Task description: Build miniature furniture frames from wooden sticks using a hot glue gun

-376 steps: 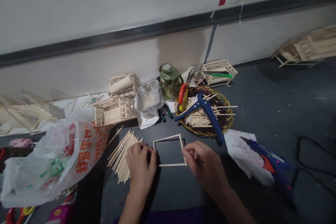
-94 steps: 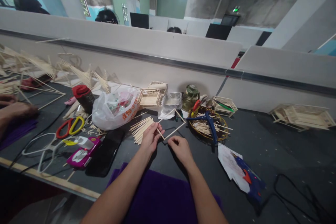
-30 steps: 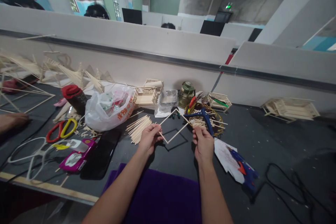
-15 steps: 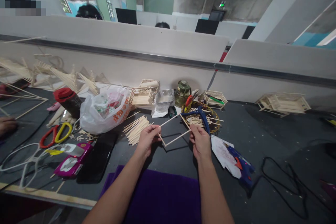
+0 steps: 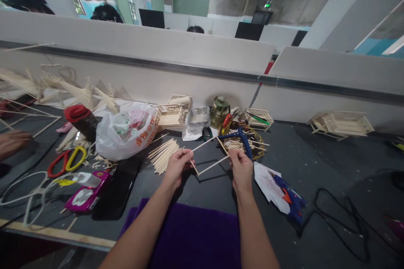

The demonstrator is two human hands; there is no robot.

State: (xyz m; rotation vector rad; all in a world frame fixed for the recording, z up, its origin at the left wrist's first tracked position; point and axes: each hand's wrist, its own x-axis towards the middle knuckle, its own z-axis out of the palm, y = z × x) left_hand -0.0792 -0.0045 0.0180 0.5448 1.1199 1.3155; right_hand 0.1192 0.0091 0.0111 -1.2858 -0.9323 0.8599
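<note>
Both hands (image 5: pixel 178 169) pinch the stick frame (image 5: pixel 213 165), lifted since earlier.

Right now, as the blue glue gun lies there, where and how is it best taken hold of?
Best by the handle of the glue gun, probably from the near side with the right hand, which is holding the stick frame. The handle extends toward the person, with the red trigger beside it; the narrow tip points away and left.

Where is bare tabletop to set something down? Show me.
The widest bare tabletop lies right of the woven basket, between the far-right stick model and the glue gun. A smaller patch shows between the held stick frame and the purple cloth. It's crowded left, around the scissors, plastic bag and smartphone.
</note>
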